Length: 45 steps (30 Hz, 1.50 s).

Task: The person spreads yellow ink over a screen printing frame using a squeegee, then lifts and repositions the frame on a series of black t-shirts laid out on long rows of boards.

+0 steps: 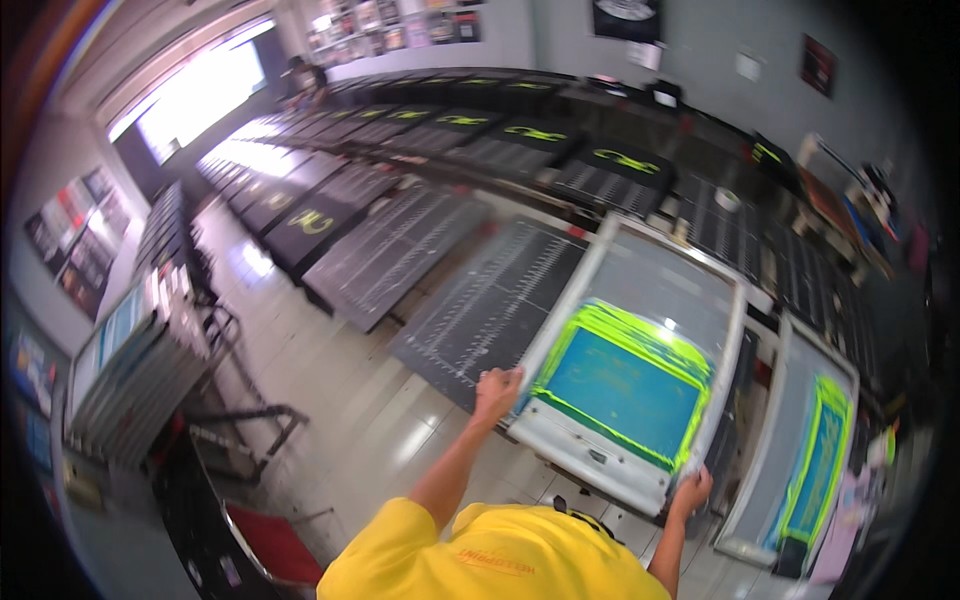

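A white-framed printing screen (570, 430) lies tilted in front of me. Its mesh has a blue middle (625, 385) bordered by bright yellow-green ink (640, 330). My left hand (497, 392) is closed at the frame's left side, near the front corner. At the right front corner, my right hand (692, 490) has its fingers curled against the frame edge. Whatever lies under the screen is mostly hidden by it. A dark printing board (490, 310) with white scale marks sits just left of the screen.
Another inky screen (765, 465) leans to the right. Long rows of boards, several carrying black fabric (310, 222) with yellow-green prints, run to the far left. Stacked frames (130, 365) and a red-seated chair (270, 540) stand at left. A person (303, 85) is at the back.
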Each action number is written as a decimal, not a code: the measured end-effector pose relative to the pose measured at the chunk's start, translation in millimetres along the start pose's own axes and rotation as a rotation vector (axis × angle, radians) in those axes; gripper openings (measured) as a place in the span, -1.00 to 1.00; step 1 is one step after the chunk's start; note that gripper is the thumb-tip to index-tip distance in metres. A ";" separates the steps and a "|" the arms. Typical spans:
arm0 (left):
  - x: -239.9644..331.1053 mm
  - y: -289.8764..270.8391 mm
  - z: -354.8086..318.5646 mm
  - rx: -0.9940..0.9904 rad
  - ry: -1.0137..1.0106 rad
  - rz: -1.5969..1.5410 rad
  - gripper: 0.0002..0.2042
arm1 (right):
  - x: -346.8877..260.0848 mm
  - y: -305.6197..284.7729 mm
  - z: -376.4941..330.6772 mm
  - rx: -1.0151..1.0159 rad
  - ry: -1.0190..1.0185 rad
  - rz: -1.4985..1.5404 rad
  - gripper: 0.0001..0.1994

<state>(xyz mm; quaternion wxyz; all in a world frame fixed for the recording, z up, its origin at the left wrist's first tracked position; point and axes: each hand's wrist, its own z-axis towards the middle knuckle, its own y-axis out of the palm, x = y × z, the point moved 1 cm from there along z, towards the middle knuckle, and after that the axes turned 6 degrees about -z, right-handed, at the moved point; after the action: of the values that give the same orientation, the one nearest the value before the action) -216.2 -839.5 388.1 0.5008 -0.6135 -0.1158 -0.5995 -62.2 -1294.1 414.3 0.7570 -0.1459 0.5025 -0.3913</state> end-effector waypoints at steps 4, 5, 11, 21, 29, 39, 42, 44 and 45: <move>-1.2 -3.3 3.5 0.056 -0.017 -0.064 -0.47 | -8.2 0.3 -0.2 -0.011 0.018 -0.032 -0.65; -2.0 -4.2 2.1 0.046 -0.032 -0.075 -0.47 | -9.8 0.2 -2.3 -0.027 0.041 -0.033 -0.64; 6.1 -38.5 14.3 0.183 -0.072 -0.543 -0.43 | -14.3 0.3 3.8 -0.068 0.049 -0.081 -0.62; -3.8 -169.6 49.0 0.680 0.357 -1.066 -0.30 | -29.7 1.0 4.6 -0.078 0.027 -0.080 -0.60; -34.1 -120.0 40.5 0.591 0.026 -0.851 -0.27 | -36.3 -4.1 1.1 -0.061 0.009 -0.105 -0.59; -59.4 -72.7 28.6 0.471 -0.031 -0.326 -0.28 | -37.4 -3.5 3.0 -0.072 0.041 -0.054 -0.61; -63.0 -69.8 29.2 0.493 -0.033 -0.360 -0.29 | -41.2 -6.2 2.6 -0.082 0.040 -0.044 -0.61; -63.7 -69.8 28.7 0.505 -0.033 -0.401 -0.29 | -44.5 -7.5 2.5 -0.099 0.045 -0.059 -0.61; -63.3 -69.7 28.1 0.512 -0.033 -0.417 -0.29 | -45.9 -8.4 2.5 -0.091 0.067 -0.064 -0.60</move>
<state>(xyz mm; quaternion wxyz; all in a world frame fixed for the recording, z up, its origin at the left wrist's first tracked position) -266.7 -756.5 373.6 0.5032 -0.4405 -0.3938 -0.6306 -72.4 -1266.1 450.3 0.7195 -0.1828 0.5399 -0.3968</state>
